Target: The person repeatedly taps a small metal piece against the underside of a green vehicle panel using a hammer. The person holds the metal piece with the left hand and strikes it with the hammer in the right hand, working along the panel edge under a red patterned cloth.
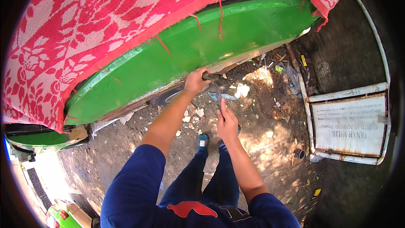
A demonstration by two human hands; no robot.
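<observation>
Dark, blunt-headed, hammer-like tool (216,80) beside the curved green metal panel (168,61) looks stiff, head-heavy, best held where the right hand (227,124) grips its grey shaft (218,93), the curled left hand's (196,81) hold unclear.

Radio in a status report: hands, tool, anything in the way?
Left hand at green panel's lower edge, hold unclear. Right hand gripping dark tool, far end beside left hand. Red patterned cloth over panel top, clear of both hands.

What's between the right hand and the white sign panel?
Head view: between the right hand and the white sign panel lies dirt ground strewn with small scraps, then the panel's metal frame.
</observation>
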